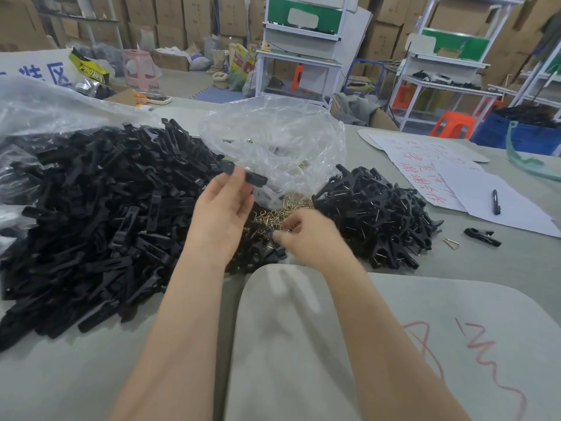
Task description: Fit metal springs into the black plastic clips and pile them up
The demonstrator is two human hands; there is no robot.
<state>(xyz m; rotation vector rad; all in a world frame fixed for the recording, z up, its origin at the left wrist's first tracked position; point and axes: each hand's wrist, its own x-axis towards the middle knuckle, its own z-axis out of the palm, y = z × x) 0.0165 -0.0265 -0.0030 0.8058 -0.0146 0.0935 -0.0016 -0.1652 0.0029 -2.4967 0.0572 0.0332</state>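
Your left hand [221, 214] is raised above the worktop [485, 268], thumb and fingertips pinching a black plastic clip piece [253, 178] that lies roughly level, just in front of the clear plastic bag [273, 138]. Your right hand [306, 238] sits lower, its fingers curled down into the heap of brass-coloured metal springs [282, 211] spilling from the bag's mouth. It is blurred, so you cannot tell whether it grips anything. A large heap of unfitted black clip pieces [91, 208] lies to your left, touching the springs. The pile of fitted clips [379, 214], with wire showing, lies to your right. Beyond it, one clip [482, 237] and a loose spring [452, 243] lie apart near paper sheets [473, 183] and a pen [495, 202].
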